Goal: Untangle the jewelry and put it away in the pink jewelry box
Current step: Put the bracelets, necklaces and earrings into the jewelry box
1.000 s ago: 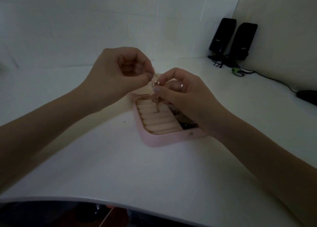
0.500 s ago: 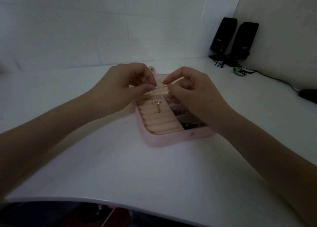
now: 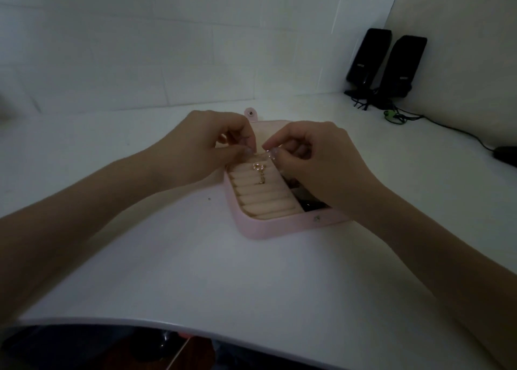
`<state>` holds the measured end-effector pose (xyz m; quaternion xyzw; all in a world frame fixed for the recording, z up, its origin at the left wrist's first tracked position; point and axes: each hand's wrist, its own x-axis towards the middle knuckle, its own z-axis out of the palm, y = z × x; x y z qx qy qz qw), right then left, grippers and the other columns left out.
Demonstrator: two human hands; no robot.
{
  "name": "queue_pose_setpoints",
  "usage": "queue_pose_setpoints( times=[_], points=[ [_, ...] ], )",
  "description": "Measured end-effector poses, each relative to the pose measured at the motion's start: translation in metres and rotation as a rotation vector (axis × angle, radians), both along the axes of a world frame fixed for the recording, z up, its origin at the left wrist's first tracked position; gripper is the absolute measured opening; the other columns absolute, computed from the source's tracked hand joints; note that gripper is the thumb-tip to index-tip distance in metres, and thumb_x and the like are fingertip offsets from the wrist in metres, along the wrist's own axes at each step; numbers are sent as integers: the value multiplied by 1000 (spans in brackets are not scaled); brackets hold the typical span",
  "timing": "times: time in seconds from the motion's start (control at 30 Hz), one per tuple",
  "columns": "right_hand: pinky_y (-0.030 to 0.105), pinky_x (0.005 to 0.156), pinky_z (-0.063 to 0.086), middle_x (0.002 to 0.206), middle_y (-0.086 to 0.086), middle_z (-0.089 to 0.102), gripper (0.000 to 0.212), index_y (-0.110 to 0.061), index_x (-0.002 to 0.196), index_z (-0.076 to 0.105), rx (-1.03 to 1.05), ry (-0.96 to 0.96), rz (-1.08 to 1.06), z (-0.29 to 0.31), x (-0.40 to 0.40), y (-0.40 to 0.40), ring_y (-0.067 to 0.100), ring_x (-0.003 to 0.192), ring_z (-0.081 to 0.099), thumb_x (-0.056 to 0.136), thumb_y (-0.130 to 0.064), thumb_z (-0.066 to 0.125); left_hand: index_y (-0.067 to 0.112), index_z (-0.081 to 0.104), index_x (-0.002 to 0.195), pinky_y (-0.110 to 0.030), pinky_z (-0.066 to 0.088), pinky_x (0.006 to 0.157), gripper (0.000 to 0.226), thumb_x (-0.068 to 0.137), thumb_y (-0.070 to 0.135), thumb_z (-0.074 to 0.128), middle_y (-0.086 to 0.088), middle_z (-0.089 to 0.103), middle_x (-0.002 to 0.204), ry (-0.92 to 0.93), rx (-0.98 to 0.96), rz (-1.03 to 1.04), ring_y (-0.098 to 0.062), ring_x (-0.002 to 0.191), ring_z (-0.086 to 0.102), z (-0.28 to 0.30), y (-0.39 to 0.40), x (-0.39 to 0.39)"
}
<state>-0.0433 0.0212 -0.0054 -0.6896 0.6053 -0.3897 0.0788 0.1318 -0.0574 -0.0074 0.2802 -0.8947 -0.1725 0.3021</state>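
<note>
Spanning the foreground, the white worktop point(image 3: 195, 271) carries the open pink jewelry box point(image 3: 260, 229), whose near wall shows a snap stud. Inside, on the left, cream ring rolls point(image 3: 265, 199) lie in rows; a gold jewelry piece point(image 3: 259, 171) rests across the far rolls, apparently already put away. Darker compartments on the right are largely hidden under the right wrist.

Above the far end of the rolls, the left hand point(image 3: 201, 151) and right hand point(image 3: 316, 159) meet fingertip to fingertip. Each grip is pinched together, thumb against forefinger, seemingly on a fine chain too thin to resolve here; what exactly is clamped cannot be told. Holding it directly over the box probably means that anything freed can be lowered, or would fall, straight into the tray. Two opposed pinches suit teasing a knot apart.

Beyond the hands, the box lid point(image 3: 268, 127) lies folded back with its snap tab point(image 3: 251, 114) pointing away, keeping the interior clear. Farther right, well apart, two black speakers point(image 3: 386, 64) stand in the corner by the wall, their cables point(image 3: 405, 116) trailing toward a dark object at the frame edge.
</note>
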Motion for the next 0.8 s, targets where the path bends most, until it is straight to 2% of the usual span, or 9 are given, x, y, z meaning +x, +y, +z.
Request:
queue_pose_setpoints(
  times=[0.13,0.2,0.3,0.4,0.5,0.67,0.8],
  points=[
    [7,55,36,66,5,65,14,-20,84,74,8,64,-22,3,-4,1,3,55,48,79,-11,65,20,68,80,-25,46,78,7,81,12,67,7,68,81,24,-20,15,-6,79,58,-7,-1,-11],
    [7,55,37,63,-1,63,14,-21,84,75,19,84,-31,3,-5,1,1,55,49,79,-12,65,21,67,79,-23,46,77,9,81,12,67,7,68,81,42,-22,25,-6,77,58,-9,-1,-13],
    [5,57,39,61,-13,58,15,-22,82,75,16,106,-36,4,-4,2,-6,56,51,79,-12,65,19,67,79,-11,41,70,11,80,8,68,11,64,76,87,-31,34,4,73,56,-10,-1,-13],
    [3,59,39,60,-17,56,15,-21,81,75,28,113,-29,6,-3,3,-11,57,51,78,-10,65,20,68,79,-13,43,70,12,80,9,68,8,66,77,89,2,36,6,72,56,-11,-3,-13],
    [2,58,38,58,-19,54,14,-19,81,76,10,114,-46,7,-4,3,-11,57,52,78,-10,65,20,68,79,-9,41,69,11,80,9,68,8,67,77,84,25,27,4,71,56,-9,-3,-13],
    [5,59,40,61,-14,58,14,-21,82,75,31,140,-66,9,-6,2,-6,56,52,79,-12,64,21,67,78,-18,43,71,13,81,8,67,5,68,80,59,18,21,-10,79,57,-9,-2,-15],
    [12,59,42,65,-5,64,15,-23,80,74,57,144,-64,8,-6,4,4,55,52,80,-12,64,19,69,79,-29,45,74,8,80,11,67,-1,68,81,29,9,32,-15,76,56,-8,-3,-15]
  ],
)
